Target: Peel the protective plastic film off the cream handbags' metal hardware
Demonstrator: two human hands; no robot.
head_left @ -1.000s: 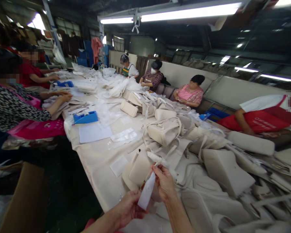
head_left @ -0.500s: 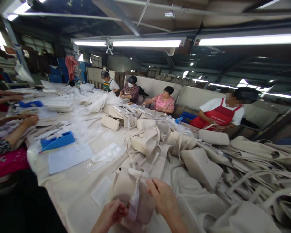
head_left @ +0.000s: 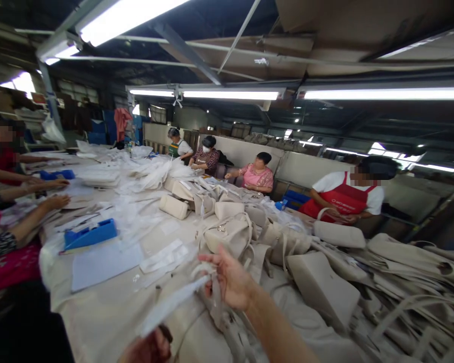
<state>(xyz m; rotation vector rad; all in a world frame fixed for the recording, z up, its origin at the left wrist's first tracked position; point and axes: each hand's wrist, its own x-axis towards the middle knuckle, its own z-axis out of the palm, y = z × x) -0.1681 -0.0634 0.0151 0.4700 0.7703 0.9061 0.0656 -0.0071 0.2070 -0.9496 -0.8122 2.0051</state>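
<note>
In front of me a beige handbag (head_left: 200, 333) lies on the covered table, partly hidden by my hands. My right hand (head_left: 232, 282) is above it, some fingers stretched leftward and others curled around the bag's strap (head_left: 216, 297). A white wrapping strip (head_left: 176, 302) runs from the strap down to the left, its upper end at my right fingers. My left hand (head_left: 149, 348) is low at the frame's bottom edge, fingers curled and blurred, close to the strip's lower end. Whether it pinches the strip is hard to see.
Beige handbags (head_left: 321, 282) are heaped on the right and beyond. A blue tape dispenser (head_left: 91, 234) stands on the left near white sheets (head_left: 106, 264). Thin white wrapping (head_left: 151, 174) is piled farther back. Co-workers sit around the table; one wears a red apron (head_left: 338, 199).
My right hand has risen up and left from the bag's side to the strap. The white strip, earlier hanging down the bag's front, now stretches left. My left hand has moved down and left.
</note>
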